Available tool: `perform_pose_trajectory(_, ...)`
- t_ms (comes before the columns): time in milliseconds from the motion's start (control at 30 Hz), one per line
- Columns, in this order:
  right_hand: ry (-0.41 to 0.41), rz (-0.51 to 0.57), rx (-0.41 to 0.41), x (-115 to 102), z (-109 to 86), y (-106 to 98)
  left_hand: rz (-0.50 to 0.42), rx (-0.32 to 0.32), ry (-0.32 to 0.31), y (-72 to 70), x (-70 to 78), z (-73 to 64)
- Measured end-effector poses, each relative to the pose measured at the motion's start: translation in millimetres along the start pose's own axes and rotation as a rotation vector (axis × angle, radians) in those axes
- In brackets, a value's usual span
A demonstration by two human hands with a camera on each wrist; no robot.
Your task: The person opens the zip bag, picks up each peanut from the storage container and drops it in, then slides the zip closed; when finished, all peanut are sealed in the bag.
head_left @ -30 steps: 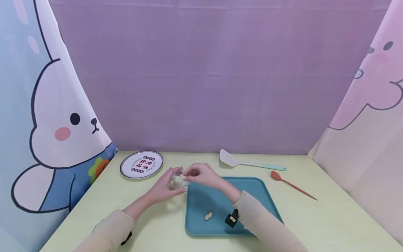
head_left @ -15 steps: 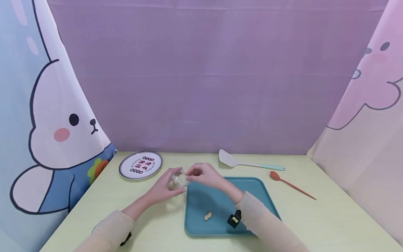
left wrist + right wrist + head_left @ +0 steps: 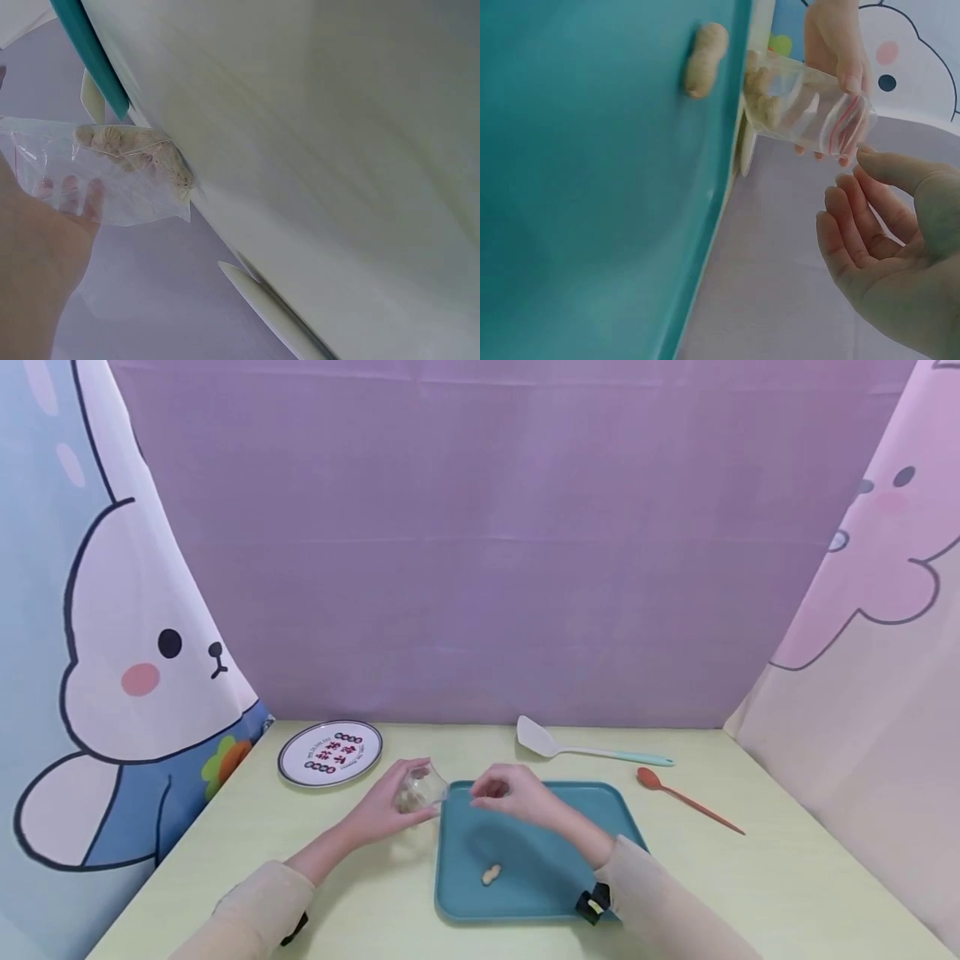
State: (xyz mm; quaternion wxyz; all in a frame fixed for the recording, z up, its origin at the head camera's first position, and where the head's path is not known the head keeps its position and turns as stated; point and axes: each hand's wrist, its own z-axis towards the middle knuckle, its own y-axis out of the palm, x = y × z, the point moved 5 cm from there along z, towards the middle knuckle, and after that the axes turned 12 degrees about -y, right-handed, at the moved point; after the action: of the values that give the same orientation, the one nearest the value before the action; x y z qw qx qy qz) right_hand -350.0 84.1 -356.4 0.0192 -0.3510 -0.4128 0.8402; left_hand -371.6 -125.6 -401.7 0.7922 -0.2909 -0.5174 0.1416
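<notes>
A clear zip bag [image 3: 426,787] with a red seal line is gripped by my left hand [image 3: 388,806], left of the tray. Several unshelled peanuts [image 3: 139,146] lie at the bag's lower end in the left wrist view. The mouth of the bag gapes toward my right hand [image 3: 885,247], which hovers just beside it in the right wrist view. That hand's fingers are loosely curved, the thumb stands apart, and nothing is held between them. One peanut [image 3: 491,874] lies on the teal tray [image 3: 468,906] below the hands.
At the back left lies a white plate [image 3: 330,755] with red characters. A white spatula [image 3: 536,739] with a mint handle lies behind the tray. Right of the tray is a reddish-orange spoon [image 3: 648,778]. A purple curtain [image 3: 480,568] closes off the table's back edge.
My right hand has moved away from the bag's mouth, to the right and slightly nearer. The left hand still holds the bag in about the same place. The view has shifted slightly.
</notes>
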Motion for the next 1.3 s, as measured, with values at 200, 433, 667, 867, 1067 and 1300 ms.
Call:
perform_pose_trajectory(200, 0.036, -0.039, -0.028, 2.2, -18.8, 4.8, 0.003, 0.003, 0.015, -0.4, -0.5, -0.6)
perform_pose_trajectory(433, 0.046, -0.016, -0.063, 1.3, -38.1, 14.0, -0.001, -0.006, 0.017, 0.2, 0.0, -3.4)
perform_pose_trajectory(667, 0.062, 0.050, -0.107, 4.5, -51.1, 23.3, 0.017, -0.003, 0.012, 0.9, 1.9, -2.4)
perform_pose_trajectory(867, 0.064, 0.102, -0.154, 8.4, -55.6, 29.2, 0.013, -0.004, 0.024, 0.6, 4.5, -2.4)
perform_pose_trajectory(1067, 0.076, 0.132, -0.219, 13.3, -57.8, 33.3, 0.005, -0.010, 0.019, 1.3, 4.2, -3.1)
perform_pose_trajectory(1300, 0.080, 0.106, -0.246, 15.2, -57.7, 36.2, 0.009, -0.009, 0.026, 1.3, 3.6, -3.1)
